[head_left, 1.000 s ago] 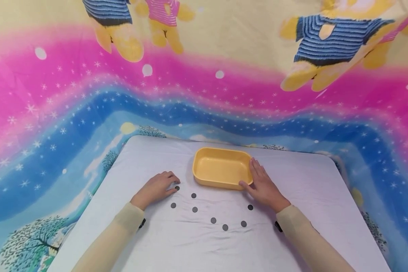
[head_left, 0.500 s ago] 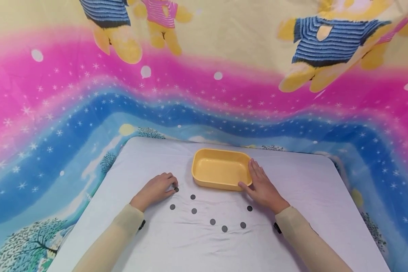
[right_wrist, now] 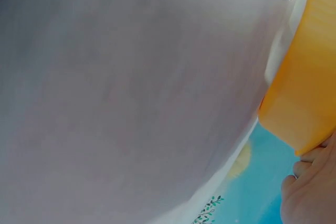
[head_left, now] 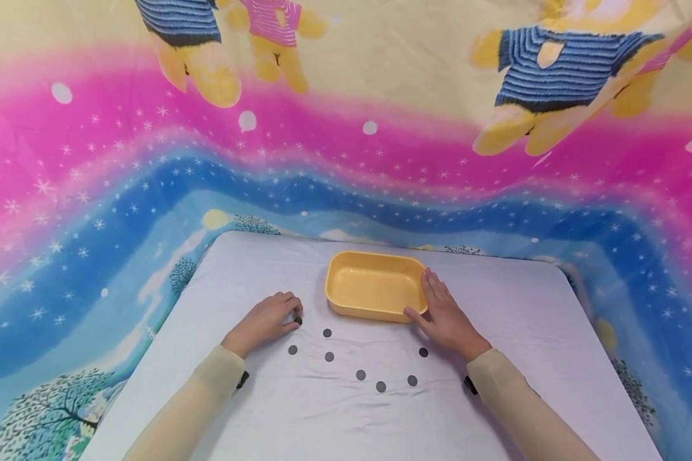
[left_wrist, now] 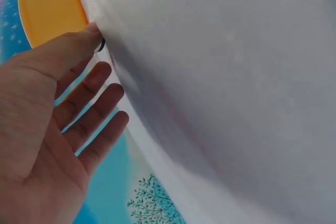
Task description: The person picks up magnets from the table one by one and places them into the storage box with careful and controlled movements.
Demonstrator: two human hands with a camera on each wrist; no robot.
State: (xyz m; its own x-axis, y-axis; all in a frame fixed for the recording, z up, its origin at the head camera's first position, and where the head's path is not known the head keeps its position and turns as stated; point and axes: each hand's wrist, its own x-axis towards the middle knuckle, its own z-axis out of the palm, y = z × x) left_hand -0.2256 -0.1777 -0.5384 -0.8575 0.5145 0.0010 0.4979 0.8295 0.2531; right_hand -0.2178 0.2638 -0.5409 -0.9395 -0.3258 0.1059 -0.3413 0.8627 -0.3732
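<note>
My left hand [head_left: 265, 320] pinches a small dark disc [head_left: 297, 321] between thumb and fingertips, low over the white surface. In the left wrist view the disc [left_wrist: 100, 45] shows as a thin dark edge at the thumb tip, and the other fingers [left_wrist: 94, 116] are spread apart from it. The yellow rectangular box [head_left: 375, 288] has its open side up, with a bare bottom. My right hand [head_left: 448, 317] rests against the box's right end, fingers straight along it and thumb at the near corner. The right wrist view shows knuckles [right_wrist: 310, 174] beside the box wall [right_wrist: 299, 87].
Several similar grey discs lie scattered in front of the box, among them a disc [head_left: 327, 333] near its left corner and a darker disc [head_left: 423, 352] by my right wrist. White cloth [head_left: 346, 422] covers the tabletop. A patterned curtain [head_left: 346, 160] stands close behind.
The left fingertips have closed on the disc, which now looks tilted and darker between them. My right hand and the box have stayed in place; the view shifted slightly.
</note>
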